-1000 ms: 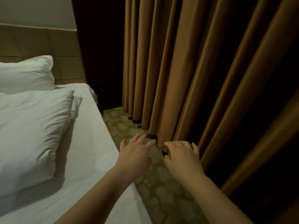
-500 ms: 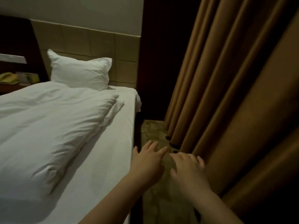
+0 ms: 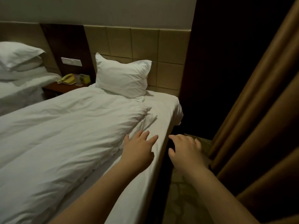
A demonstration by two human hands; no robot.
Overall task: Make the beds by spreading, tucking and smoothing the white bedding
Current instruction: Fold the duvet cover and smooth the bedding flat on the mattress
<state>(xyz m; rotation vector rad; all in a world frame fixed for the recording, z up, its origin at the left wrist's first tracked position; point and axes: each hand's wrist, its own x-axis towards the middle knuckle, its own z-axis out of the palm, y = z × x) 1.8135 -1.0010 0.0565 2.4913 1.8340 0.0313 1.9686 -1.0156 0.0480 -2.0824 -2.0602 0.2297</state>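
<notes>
A white duvet (image 3: pixel 61 135) lies rumpled across the near bed, its right edge folded back from the bed's side. Under it a white sheet (image 3: pixel 163 113) covers the mattress. A white pillow (image 3: pixel 123 78) leans on the tiled headboard. My left hand (image 3: pixel 139 151) hovers with straight spread fingers over the duvet's right edge near the mattress side; whether it touches I cannot tell. My right hand (image 3: pixel 184 147) is beyond the bed's edge, above the floor gap, fingers loosely bent and holding nothing.
Brown curtains (image 3: pixel 258 126) hang close on the right, leaving a narrow strip of patterned carpet (image 3: pixel 182 199). A second bed (image 3: pixel 19 88) with a pillow stands at the left. Between the beds a wooden nightstand (image 3: pixel 64 88) carries a yellow telephone (image 3: pixel 67 78).
The view has swung left from the curtains onto the bed. My left hand has moved from above the carpet to over the duvet's edge, and my right hand has come beside the mattress.
</notes>
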